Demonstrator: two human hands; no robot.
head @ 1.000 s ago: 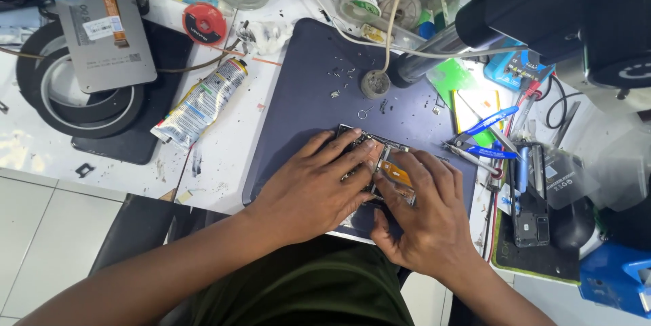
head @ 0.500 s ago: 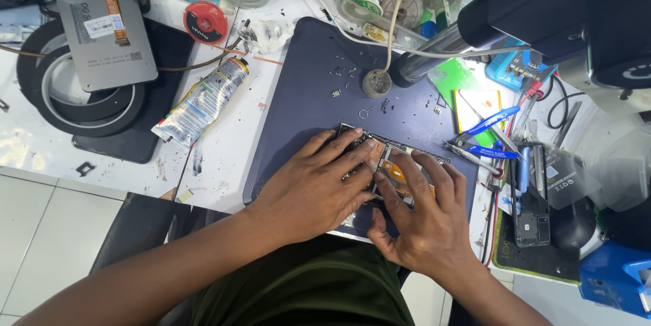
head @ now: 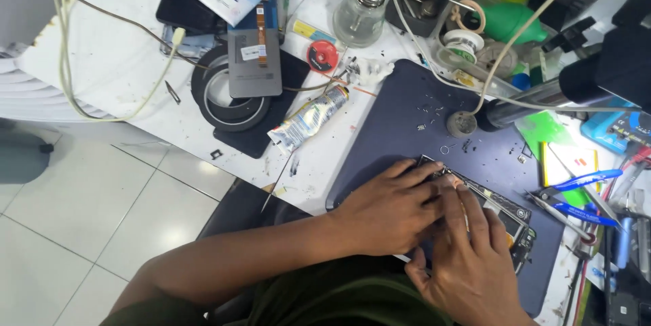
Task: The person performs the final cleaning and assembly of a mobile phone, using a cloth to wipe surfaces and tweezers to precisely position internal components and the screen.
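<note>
Both hands press on the opened black phone [head: 505,214] on the dark blue mat [head: 407,119]: left hand [head: 393,211] flat, steadying; right hand [head: 471,258] fingertips together at its upper end; seating work, demanding light, even pressure next.

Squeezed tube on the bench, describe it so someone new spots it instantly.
Start at the dark blue work mat where both hands press on an opened phone. Just off the mat's left edge, on the white tabletop, lies a crumpled silvery tube, slanting toward the black round pad. It is the only shiny, creased metallic thing there; its neighbours are flat and dark.
</note>
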